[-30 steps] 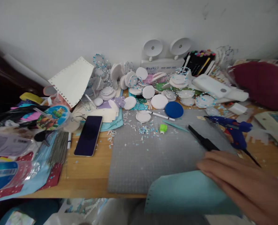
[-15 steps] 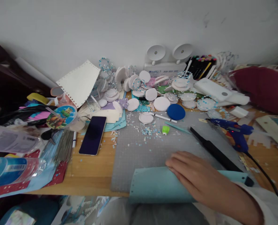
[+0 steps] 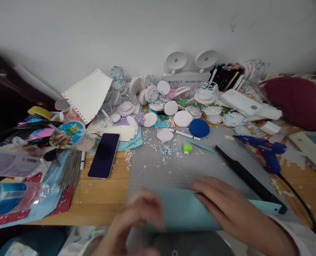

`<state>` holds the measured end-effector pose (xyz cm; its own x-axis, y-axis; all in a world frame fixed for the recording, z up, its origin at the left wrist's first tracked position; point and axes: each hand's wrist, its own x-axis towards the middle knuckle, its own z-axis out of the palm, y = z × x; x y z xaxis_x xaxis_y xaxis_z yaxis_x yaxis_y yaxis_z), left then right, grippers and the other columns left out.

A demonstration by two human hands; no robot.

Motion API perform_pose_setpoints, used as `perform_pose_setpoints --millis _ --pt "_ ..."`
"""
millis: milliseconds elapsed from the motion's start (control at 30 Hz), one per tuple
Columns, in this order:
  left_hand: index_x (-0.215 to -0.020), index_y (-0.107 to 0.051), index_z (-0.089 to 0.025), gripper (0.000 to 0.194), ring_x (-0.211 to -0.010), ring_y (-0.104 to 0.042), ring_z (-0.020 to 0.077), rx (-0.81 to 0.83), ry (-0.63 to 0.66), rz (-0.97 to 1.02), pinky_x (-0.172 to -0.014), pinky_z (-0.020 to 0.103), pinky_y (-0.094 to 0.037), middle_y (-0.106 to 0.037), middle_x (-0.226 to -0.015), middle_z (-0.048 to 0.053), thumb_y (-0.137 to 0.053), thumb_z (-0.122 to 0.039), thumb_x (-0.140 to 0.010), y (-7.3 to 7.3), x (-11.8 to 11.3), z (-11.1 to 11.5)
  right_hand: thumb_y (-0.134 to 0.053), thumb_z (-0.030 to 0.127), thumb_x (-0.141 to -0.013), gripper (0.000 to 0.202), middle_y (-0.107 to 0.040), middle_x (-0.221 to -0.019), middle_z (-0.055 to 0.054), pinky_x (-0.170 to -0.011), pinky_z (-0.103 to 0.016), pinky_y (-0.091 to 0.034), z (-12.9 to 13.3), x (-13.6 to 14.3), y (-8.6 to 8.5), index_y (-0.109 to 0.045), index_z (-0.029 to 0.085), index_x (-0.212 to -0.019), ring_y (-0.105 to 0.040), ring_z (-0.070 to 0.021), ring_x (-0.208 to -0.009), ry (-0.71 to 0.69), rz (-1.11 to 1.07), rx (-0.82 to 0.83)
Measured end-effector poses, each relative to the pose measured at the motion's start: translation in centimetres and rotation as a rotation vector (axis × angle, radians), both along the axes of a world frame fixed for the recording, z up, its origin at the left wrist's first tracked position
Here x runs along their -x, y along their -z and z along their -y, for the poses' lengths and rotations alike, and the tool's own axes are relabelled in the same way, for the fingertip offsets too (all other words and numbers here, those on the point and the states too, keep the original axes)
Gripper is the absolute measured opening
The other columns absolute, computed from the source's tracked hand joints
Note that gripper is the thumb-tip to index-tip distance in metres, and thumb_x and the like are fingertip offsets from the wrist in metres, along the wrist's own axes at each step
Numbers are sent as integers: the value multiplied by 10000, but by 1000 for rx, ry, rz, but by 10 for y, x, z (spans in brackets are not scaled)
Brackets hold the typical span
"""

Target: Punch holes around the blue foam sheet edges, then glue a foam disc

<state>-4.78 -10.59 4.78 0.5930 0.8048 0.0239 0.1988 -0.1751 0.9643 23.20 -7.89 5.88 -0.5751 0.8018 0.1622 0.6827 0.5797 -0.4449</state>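
A light-blue sheet (image 3: 179, 208) with small holes near its end lies at the front edge of the grey cutting mat (image 3: 152, 170). My right hand (image 3: 224, 206) rests on the sheet, its fingers together and pressed down on it. My left hand (image 3: 139, 217) is at the sheet's left end, smeared by motion; whether it grips the paper cannot be made out. Beyond the hands sit a small green punch (image 3: 187, 148), a white pen (image 3: 184, 134) and a blue disc (image 3: 199, 128). A long black tool (image 3: 245, 174) lies to the right.
Many white paper discs (image 3: 183, 118) stand along the back. A phone (image 3: 104, 155) lies left of the mat, near a bottle (image 3: 11, 195) and thin wires (image 3: 72, 167). The blue glue gun (image 3: 271, 151) and its cord are at the right. Paper bits are scattered on the mat.
My left hand has come into view from below and reached the sheet's left end. My right hand remains on the sheet, slightly shifted. The camera view has moved a little.
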Motion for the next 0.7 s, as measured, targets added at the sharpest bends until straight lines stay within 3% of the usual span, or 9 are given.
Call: perform_pose_setpoints --millis 33,100,200,267,333,400,467,600,700 --pt "-1225 -498 -283 421 -1117 -551 279 -54 -176 -92 -940 418 -460 -582 -1203 111 -605 -411 -838 3 -5 -4 -379 173 -929 239 -678 -1003 -64 -771 -331 -537 2 0 1 -567 224 -1066 -643 -206 -934 8 -12 7" --pt "-1285 -441 -271 586 -1097 -552 264 -85 -278 -236 -935 390 -461 -576 -1212 98 -695 -369 -765 9 -17 -11 -390 186 -928 233 -677 -1005 -55 -772 -317 -538 4 -1 3 -570 238 -1067 -645 -198 -934 20 -33 43" --pt "-1062 -570 -233 250 -812 -596 166 39 -261 -295 -723 260 -495 -642 -928 30 -604 -327 -833 18 -28 -18 -445 264 -921 212 -661 -1033 -53 -815 -344 -529 1 -12 7 -560 254 -1098 -632 -213 -973 106 -42 39" --pt "-889 -574 -200 141 -690 -552 133 98 -305 -282 -623 222 -458 -593 -765 1 -575 -334 -846 22 -30 -22 -455 339 -916 246 -629 -1072 -87 -878 -421 -496 -6 -30 13 -543 233 -1119 -599 -260 -1029 255 8 -67" --pt "-813 -533 -182 172 -660 -522 124 145 -362 -248 -587 212 -430 -540 -713 -12 -585 -345 -829 24 -27 -26 -427 385 -917 313 -596 -1059 -153 -902 -494 -460 -13 -53 22 -530 160 -1111 -572 -323 -1035 462 132 -227" --pt "-800 -505 -176 194 -668 -514 124 195 -373 -222 -588 215 -419 -525 -719 -11 -588 -350 -818 25 -22 -29 -422 413 -905 376 -580 -1056 -209 -850 -532 -465 -16 -77 33 -539 106 -1089 -564 -387 -1009 551 366 -268" --pt "-790 -489 -174 208 -670 -501 123 215 -358 -223 -589 218 -407 -515 -721 -11 -589 -355 -814 26 -17 -30 -424 391 -902 367 -593 -1019 -220 -775 -519 -495 -14 -97 45 -533 100 -1097 -594 -388 -936 586 495 -248" --pt "-751 -470 -174 229 -627 -430 105 206 -325 -271 -552 207 -356 -439 -672 -34 -595 -356 -811 27 -12 -31 -424 266 -911 300 -619 -1026 -187 -804 -453 -504 -6 -123 62 -472 134 -1176 -622 -340 -942 591 449 -183" --pt "-758 -484 -172 239 -606 -383 97 194 -258 -302 -526 203 -314 -393 -650 -44 -564 -380 -843 25 -11 -31 -423 275 -919 313 -601 -1054 -205 -839 -429 -487 -8 -134 60 -478 101 -1174 -611 -345 -963 659 456 -160"
